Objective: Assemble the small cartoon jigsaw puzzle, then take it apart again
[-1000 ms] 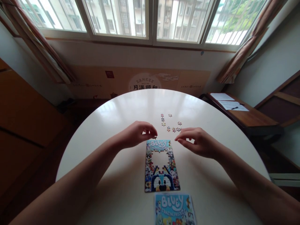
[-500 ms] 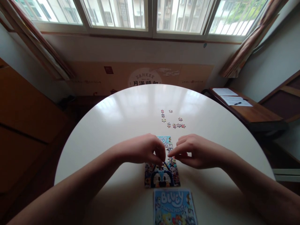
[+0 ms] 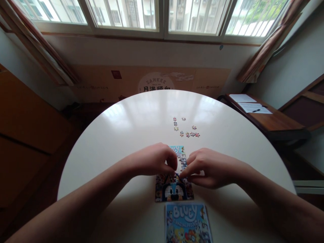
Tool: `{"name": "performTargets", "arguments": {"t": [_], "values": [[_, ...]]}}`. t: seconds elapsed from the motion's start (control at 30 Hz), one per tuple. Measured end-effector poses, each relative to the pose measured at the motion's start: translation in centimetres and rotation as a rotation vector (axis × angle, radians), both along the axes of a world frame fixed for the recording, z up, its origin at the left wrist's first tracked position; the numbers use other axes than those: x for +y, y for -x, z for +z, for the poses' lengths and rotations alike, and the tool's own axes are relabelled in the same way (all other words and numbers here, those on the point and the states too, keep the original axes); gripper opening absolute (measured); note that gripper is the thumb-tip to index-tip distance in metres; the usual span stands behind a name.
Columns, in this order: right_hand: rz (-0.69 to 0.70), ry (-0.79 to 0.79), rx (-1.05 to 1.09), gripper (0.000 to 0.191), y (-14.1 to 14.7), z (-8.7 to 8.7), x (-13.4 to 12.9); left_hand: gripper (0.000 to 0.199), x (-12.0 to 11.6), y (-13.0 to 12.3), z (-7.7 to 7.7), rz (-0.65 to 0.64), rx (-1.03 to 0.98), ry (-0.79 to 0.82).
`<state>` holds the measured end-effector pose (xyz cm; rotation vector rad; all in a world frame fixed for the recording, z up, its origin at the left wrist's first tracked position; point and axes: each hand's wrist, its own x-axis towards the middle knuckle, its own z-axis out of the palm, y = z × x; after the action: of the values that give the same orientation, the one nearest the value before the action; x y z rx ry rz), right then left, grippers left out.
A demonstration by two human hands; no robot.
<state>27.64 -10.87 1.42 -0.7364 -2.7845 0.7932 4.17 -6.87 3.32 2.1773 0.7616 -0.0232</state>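
Observation:
A partly assembled jigsaw puzzle lies on the white table, with a blue cartoon dog face in its lower part and a bare gap in its middle. My left hand reaches over its left side, thumb and fingertips pinched at the gap's lower edge; what they hold, if anything, is hidden. From the right, my right hand extends its index finger onto the puzzle beside the left fingertips, its other fingers loosely bent and apart. Below the puzzle lies a blue picture sheet lettered "BLUEY".
Several loose puzzle pieces are scattered beyond my hands on the round white table. At the right, papers and a pen rest on a wooden side table. Barred windows and curtains stand behind.
My right hand has moved slightly down and left, its index fingertip now lower on the puzzle near the left fingers. The left hand stays nearly in place. The whole view has shifted slightly.

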Motion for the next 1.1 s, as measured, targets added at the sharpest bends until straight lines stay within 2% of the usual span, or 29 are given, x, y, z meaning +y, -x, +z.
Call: {"name": "performTargets", "arguments": {"t": [0.63, 0.83, 1.1], "values": [[-0.001, 0.001, 0.010, 0.037, 0.10, -0.05, -0.09, 0.012, -0.50, -0.36, 0.11, 0.004, 0.038, -0.079], [-0.003, 0.019, -0.006, 0.036, 0.22, 0.02, -0.19, 0.008, -0.65, -0.60, 0.05, 0.002, 0.089, -0.156], [-0.016, 0.009, -0.023, 0.040, 0.24, -0.10, -0.07, 0.008, -0.91, -0.93, 0.32, 0.000, 0.155, -0.169]]}}
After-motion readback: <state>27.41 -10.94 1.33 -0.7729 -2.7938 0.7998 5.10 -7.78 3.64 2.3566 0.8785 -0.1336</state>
